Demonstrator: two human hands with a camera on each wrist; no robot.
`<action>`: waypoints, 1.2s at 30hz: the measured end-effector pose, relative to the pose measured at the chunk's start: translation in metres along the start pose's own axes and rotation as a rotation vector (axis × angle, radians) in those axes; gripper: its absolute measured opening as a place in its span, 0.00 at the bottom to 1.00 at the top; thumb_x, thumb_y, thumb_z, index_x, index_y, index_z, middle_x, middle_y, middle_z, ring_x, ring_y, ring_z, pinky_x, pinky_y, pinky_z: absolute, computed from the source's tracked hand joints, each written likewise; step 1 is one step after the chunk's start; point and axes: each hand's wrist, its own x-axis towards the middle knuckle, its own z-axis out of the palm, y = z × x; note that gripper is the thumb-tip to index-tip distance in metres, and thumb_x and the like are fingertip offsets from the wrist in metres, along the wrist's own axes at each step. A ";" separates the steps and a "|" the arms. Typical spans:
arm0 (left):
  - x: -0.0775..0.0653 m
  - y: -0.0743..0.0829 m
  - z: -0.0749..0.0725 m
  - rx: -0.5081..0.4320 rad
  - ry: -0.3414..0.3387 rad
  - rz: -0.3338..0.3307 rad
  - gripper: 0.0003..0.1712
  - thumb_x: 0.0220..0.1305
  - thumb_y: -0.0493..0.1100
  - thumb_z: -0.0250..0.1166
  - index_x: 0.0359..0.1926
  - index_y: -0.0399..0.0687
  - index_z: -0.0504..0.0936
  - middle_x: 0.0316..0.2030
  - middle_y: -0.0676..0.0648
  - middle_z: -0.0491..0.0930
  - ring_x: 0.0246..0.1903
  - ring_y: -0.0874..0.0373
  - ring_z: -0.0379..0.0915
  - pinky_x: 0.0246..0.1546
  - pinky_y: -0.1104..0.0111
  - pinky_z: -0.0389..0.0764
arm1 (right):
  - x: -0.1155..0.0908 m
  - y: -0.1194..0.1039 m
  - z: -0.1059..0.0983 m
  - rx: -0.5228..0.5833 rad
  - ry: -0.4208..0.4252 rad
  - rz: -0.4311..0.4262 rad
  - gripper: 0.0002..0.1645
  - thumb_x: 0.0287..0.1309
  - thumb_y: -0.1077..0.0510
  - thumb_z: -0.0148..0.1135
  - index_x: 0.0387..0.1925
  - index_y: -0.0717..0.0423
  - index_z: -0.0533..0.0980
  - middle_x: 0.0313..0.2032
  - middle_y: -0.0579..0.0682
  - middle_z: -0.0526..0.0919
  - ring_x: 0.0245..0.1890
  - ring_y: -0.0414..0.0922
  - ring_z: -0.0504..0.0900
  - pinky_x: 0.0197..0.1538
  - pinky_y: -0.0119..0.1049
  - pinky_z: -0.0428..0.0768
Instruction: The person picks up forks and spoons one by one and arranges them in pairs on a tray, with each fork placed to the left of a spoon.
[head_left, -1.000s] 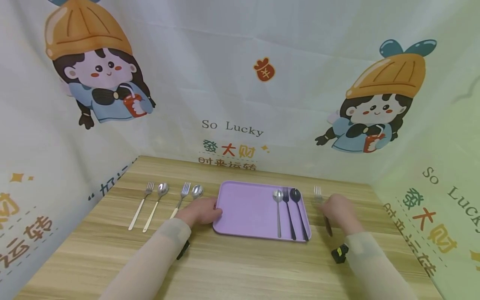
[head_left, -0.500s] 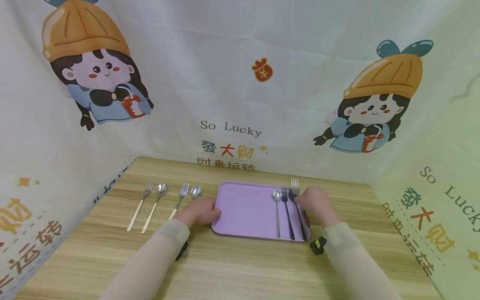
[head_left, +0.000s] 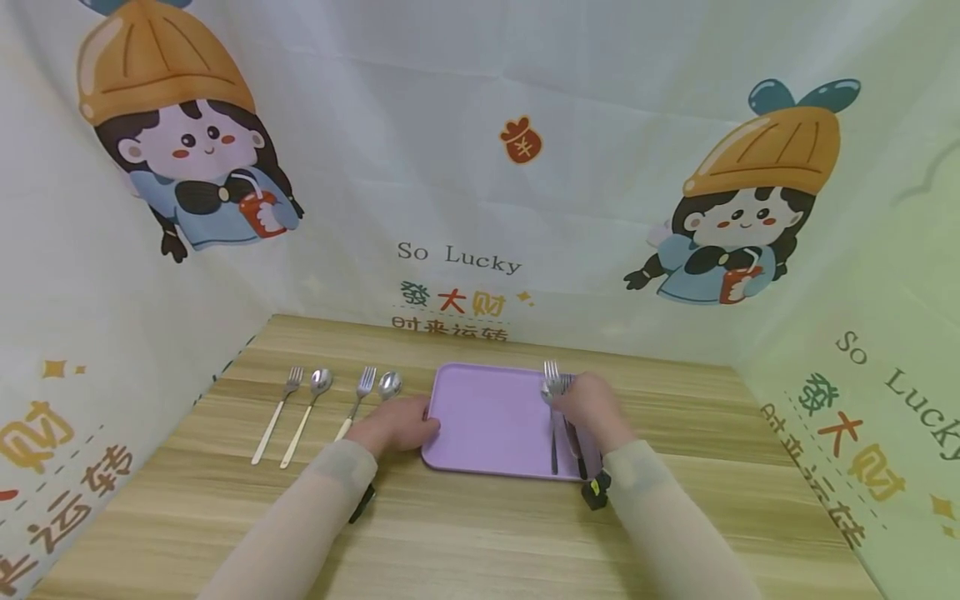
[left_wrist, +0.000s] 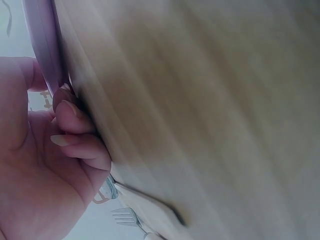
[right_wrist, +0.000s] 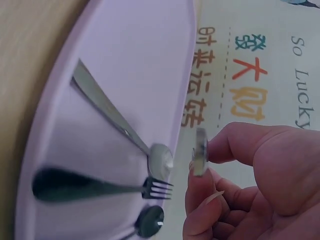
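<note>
Leftward since the earlier frame, the right hand (head_left: 592, 407) has brought a silver fork (head_left: 551, 375) from the right edge of the lilac tray (head_left: 487, 417) further in over it. From where I stand, in the head view, the tray lies just below the frame's centre, and the left hand (head_left: 397, 421) steadies its left edge.

Left wrist view: at upper left, thumb and forefinger pinch the tray's rim, the other fingers curled (a sensible anchor, I'd say).

Right wrist view: at lower right, thumb and forefinger clamp a blurred sliver of metal, presumably that fork. At lower left on the tray lie a silver spoon (right_wrist: 161, 162), a black fork (right_wrist: 90, 185) and a black spoon (right_wrist: 150, 221). Done well, I'd judge, the fork stays clear of the silver spoon and is lowered gently, parallel to it.
</note>
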 end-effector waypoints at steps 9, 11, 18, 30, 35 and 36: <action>0.001 -0.001 -0.001 -0.012 -0.003 0.009 0.18 0.74 0.52 0.58 0.52 0.46 0.84 0.44 0.45 0.87 0.42 0.50 0.80 0.58 0.49 0.84 | 0.039 0.014 0.045 -0.122 0.018 -0.060 0.16 0.61 0.51 0.73 0.31 0.60 0.82 0.33 0.56 0.86 0.29 0.49 0.80 0.33 0.42 0.81; 0.004 -0.003 0.001 -0.016 -0.004 0.009 0.18 0.73 0.52 0.59 0.52 0.47 0.84 0.44 0.46 0.87 0.42 0.51 0.80 0.58 0.48 0.84 | 0.046 0.016 0.054 -0.092 0.019 -0.060 0.15 0.59 0.53 0.73 0.32 0.61 0.82 0.34 0.57 0.86 0.30 0.51 0.81 0.34 0.43 0.82; 0.013 -0.012 0.008 0.007 0.003 0.024 0.20 0.73 0.54 0.57 0.52 0.47 0.84 0.44 0.45 0.87 0.41 0.51 0.80 0.54 0.50 0.85 | 0.061 0.024 0.076 -0.070 0.025 -0.023 0.18 0.59 0.52 0.76 0.42 0.62 0.83 0.38 0.57 0.87 0.32 0.50 0.84 0.39 0.44 0.85; 0.012 -0.011 0.006 0.002 0.006 0.037 0.19 0.73 0.53 0.57 0.51 0.45 0.84 0.41 0.45 0.86 0.39 0.50 0.79 0.49 0.52 0.84 | 0.061 0.029 0.079 -0.072 0.028 -0.033 0.15 0.62 0.49 0.72 0.37 0.58 0.82 0.35 0.55 0.86 0.29 0.49 0.82 0.31 0.43 0.81; 0.005 -0.005 0.002 -0.022 -0.004 0.012 0.20 0.73 0.53 0.58 0.53 0.46 0.84 0.43 0.46 0.87 0.40 0.51 0.79 0.51 0.51 0.84 | 0.048 0.020 0.062 -0.123 0.020 -0.066 0.22 0.72 0.43 0.65 0.32 0.57 0.82 0.34 0.55 0.87 0.30 0.50 0.82 0.36 0.48 0.83; 0.004 -0.004 0.002 -0.022 -0.003 0.010 0.20 0.73 0.53 0.58 0.53 0.46 0.84 0.43 0.46 0.87 0.40 0.51 0.79 0.51 0.51 0.84 | 0.042 0.017 0.056 -0.126 0.012 -0.070 0.24 0.74 0.41 0.63 0.29 0.55 0.81 0.31 0.54 0.86 0.28 0.49 0.80 0.35 0.47 0.82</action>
